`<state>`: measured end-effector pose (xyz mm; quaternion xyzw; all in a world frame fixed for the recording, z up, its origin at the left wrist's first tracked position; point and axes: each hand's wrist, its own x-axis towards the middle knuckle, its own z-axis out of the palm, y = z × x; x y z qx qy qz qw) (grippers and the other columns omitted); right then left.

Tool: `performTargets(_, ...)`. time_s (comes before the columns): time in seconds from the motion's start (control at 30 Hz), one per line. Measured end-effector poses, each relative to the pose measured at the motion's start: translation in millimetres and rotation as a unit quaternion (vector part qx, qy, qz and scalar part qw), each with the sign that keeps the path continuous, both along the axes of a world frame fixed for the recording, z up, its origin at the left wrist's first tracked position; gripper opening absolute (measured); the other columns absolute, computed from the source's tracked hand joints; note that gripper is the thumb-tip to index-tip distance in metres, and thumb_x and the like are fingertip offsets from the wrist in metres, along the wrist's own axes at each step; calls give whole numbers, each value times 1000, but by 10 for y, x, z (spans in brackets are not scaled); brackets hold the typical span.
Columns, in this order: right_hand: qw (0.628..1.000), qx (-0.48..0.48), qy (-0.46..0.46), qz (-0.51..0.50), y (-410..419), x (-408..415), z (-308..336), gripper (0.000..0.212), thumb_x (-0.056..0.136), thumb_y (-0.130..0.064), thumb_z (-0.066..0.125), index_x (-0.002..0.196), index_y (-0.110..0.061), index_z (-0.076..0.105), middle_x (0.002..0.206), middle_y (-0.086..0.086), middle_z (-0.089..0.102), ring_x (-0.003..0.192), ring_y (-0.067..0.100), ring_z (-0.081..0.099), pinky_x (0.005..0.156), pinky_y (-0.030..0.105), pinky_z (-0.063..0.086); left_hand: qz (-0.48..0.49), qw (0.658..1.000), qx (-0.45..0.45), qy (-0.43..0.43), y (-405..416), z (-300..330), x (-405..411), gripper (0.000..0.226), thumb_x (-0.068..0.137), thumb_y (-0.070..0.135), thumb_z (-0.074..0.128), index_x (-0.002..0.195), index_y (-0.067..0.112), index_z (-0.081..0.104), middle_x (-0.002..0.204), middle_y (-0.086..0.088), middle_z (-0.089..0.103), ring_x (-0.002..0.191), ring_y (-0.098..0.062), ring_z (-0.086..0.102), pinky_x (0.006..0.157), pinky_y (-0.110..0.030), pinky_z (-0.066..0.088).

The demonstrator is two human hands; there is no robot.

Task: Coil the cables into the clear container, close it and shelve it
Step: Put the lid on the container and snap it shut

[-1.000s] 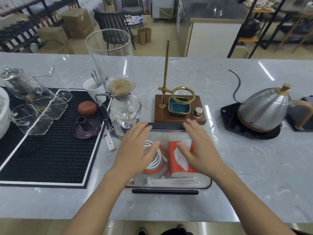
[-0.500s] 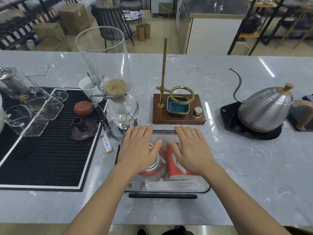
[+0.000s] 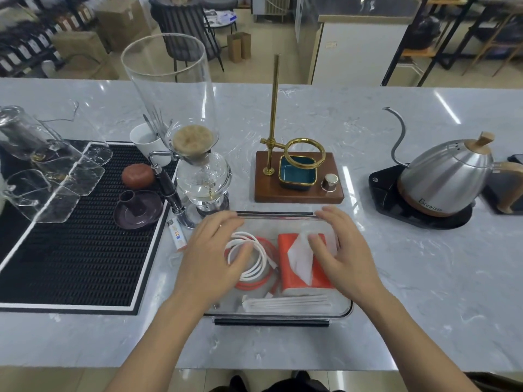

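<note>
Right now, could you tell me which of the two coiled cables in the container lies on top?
The white cable lies on top. Its loops cross over the orange cable, which shows beneath and around it, beside the left hand.

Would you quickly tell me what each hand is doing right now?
Left hand: open, fingers spread over the clear container, gripping nothing.
Right hand: open, also over the container, gripping nothing.

White cable point(image 3: 256, 257) and orange-red cable point(image 3: 254, 284) are noted in clear container point(image 3: 343, 308); grey-veined marble counter point(image 3: 424, 278) and black ribbed mat point(image 3: 70, 236) are recorded.
</note>
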<state>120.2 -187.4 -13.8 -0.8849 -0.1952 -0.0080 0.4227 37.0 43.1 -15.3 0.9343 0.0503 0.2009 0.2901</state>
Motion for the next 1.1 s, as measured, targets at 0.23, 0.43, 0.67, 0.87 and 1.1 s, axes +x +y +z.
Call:
performTargets(0.23, 976, 44, 178, 121, -463, -596, -90, 129, 46, -76, 77, 153, -48, 9, 161, -25, -17, 147, -6, -10, 110, 15, 17, -40, 975, -183, 121, 53, -73, -782, 116, 41, 58, 91, 142, 46, 35, 159, 29, 1, 145, 8, 5, 108, -25, 24)
performTargets(0.43, 985, -47, 129, 103, -453, -595, -127, 132, 57, -60, 86, 154, -39, -1, 160, -26, -17, 145, -11, -11, 87, -13, 19, -37, 978, -168, 117, 51, -178, -792, 119, 42, 47, 94, 146, 36, 36, 160, 25, -1, 145, 7, 6, 102, 3, 17)
performTargets(0.67, 983, 24, 149, 106, -539, -576, -228, 129, 60, -48, 88, 156, -30, 3, 162, -26, 1, 147, -7, 5, 103, -3, 18, -44, 972, -204, 107, 141, -291, -848, 124, 45, 55, 90, 150, 32, 29, 162, 20, 8, 147, 3, 8, 109, -6, 19)
performTargets(0.87, 945, 198, 260, -1, -546, -466, -331, 86, 76, -68, 57, 150, -37, 27, 154, -23, 35, 139, -6, 34, 116, 28, 29, 64, 804, -591, 22, 250, -278, -663, 53, 97, 39, 48, 142, 11, 47, 149, -5, 46, 140, -26, 39, 116, -54, 24)
performTargets(1.1, 851, 348, 386, -81, -207, -416, -259, 41, 100, -46, 41, 123, -25, 67, 122, -5, 71, 106, 11, 69, 87, 33, 51, 29, 708, -699, 97, 96, -399, -533, 56, 81, 59, 58, 128, 30, 64, 137, 5, 60, 127, -12, 54, 106, -38, 43)
